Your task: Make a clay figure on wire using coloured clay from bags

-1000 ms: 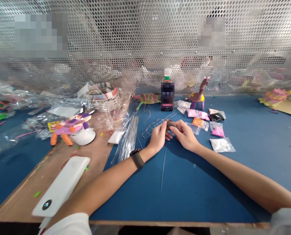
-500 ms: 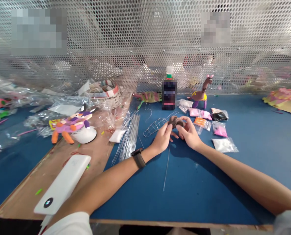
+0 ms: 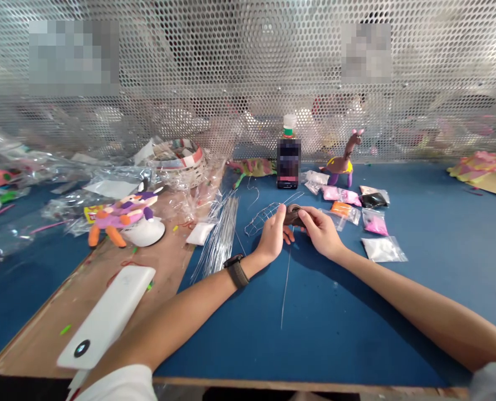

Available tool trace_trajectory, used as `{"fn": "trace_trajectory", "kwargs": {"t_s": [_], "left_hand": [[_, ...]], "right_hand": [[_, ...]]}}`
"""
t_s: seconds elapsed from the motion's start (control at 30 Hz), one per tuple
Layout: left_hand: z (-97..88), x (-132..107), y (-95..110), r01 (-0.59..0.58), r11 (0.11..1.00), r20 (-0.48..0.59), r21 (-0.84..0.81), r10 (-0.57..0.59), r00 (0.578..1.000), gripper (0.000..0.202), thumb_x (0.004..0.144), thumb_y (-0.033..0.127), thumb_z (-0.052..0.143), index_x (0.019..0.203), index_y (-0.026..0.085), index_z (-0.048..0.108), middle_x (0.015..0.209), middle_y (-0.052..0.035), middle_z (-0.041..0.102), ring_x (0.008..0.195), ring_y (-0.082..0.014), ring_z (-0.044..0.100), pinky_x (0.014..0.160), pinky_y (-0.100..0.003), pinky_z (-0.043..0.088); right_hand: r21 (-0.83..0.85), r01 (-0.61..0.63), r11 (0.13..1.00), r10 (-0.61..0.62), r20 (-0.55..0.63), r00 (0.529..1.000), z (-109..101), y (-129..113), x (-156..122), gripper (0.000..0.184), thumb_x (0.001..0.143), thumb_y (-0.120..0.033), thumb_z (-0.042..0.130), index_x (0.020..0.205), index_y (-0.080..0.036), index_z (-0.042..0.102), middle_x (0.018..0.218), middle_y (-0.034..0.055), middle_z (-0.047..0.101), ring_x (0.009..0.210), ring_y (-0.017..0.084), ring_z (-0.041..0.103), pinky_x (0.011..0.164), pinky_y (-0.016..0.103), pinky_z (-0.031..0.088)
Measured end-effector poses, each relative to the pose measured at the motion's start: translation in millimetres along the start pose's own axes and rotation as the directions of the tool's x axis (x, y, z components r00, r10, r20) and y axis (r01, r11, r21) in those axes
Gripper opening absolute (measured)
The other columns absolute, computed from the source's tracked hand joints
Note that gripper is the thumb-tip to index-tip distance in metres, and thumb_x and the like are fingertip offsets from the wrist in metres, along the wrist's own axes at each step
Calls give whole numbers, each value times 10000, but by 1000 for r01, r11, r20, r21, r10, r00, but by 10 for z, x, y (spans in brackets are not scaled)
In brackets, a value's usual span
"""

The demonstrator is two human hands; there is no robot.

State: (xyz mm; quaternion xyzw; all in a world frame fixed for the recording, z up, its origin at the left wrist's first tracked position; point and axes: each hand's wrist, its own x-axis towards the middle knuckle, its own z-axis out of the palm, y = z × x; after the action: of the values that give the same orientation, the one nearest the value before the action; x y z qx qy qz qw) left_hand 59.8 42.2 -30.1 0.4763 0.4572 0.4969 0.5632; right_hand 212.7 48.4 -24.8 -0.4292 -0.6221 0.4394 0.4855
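Observation:
A lump of dark brown modelling clay (image 3: 293, 215) is held between my two hands over the blue table. My left hand (image 3: 273, 234), with a watch on the wrist, grips it from the left, thumb raised along its side. From the right, my right hand (image 3: 320, 231) pinches it between thumb and fingers. Some fingers are hidden behind the clay. Just left of the hands lies a wire frame (image 3: 258, 219) bent into a mesh shape. A single thin wire (image 3: 286, 289) lies below them on the table.
Left of my hands are a bundle of straight wires (image 3: 222, 234), a white power bank (image 3: 108, 317) and a purple-orange clay animal (image 3: 124, 214). Behind stand a bottle (image 3: 289, 161) and a brown long-necked clay animal (image 3: 343, 161). Bagged clay, including a white packet (image 3: 383, 249), lies right.
My left thumb has lifted off the clay's front and now points up. My right fingers have shifted from over the top to the clay's right side. The clay looks turned.

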Motion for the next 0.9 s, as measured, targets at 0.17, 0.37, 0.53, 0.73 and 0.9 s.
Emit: {"fn": "trace_trajectory", "kwargs": {"t_s": [0.17, 0.37, 0.53, 0.73, 0.9], "left_hand": [[-15, 27, 33, 12, 1000, -1, 14, -12, 1000, 678, 921, 804, 459, 876, 149, 628, 745, -63, 693, 449, -103, 577, 398, -208, 443], [-10, 23, 8, -54, 998, 6, 42, 54, 999, 586, 949, 722, 514, 825, 155, 595, 688, -12, 616, 423, -77, 527, 372, -197, 381], [13, 16, -48, -136, 990, -42, 30, 137, 990, 468, 979, 630, 541, 880, 173, 555, 694, 19, 597, 404, -52, 472, 370, -190, 335], [-5, 38, -50, -115, 993, -121, -21, 112, 986, 405, 997, 585, 522, 940, 184, 542, 736, 26, 583, 410, -54, 470, 379, -203, 347], [-23, 52, -17, -58, 995, -174, -81, 44, 984, 385, 1022, 565, 466, 909, 198, 505, 725, 27, 572, 428, -70, 493, 400, -211, 363]], "right_hand": [[-47, 80, 996, -79, 16, 997, -25, 27, -29, 340, 994, -538, 591, 1117, -238, 693, 962, 61, 740, 795, 206, 686, 727, 339, 560], [-22, 62, 998, -60, 49, 997, -25, 48, -18, 310, 973, -525, 620, 1076, -233, 637, 888, 46, 713, 754, 202, 674, 659, 321, 541], [32, -31, 999, 31, -16, 999, -14, 110, 11, 291, 958, -535, 614, 1030, -255, 595, 755, -5, 611, 588, 149, 530, 488, 256, 409], [186, -93, 978, 87, 40, 995, -30, 85, 35, 347, 905, -562, 665, 1002, -242, 574, 701, -55, 546, 465, 84, 415, 446, 234, 346], [209, -78, 975, 54, 119, 991, -37, 17, 2, 462, 834, -544, 773, 1128, -236, 596, 887, -20, 639, 483, 60, 425, 440, 235, 358]]}}
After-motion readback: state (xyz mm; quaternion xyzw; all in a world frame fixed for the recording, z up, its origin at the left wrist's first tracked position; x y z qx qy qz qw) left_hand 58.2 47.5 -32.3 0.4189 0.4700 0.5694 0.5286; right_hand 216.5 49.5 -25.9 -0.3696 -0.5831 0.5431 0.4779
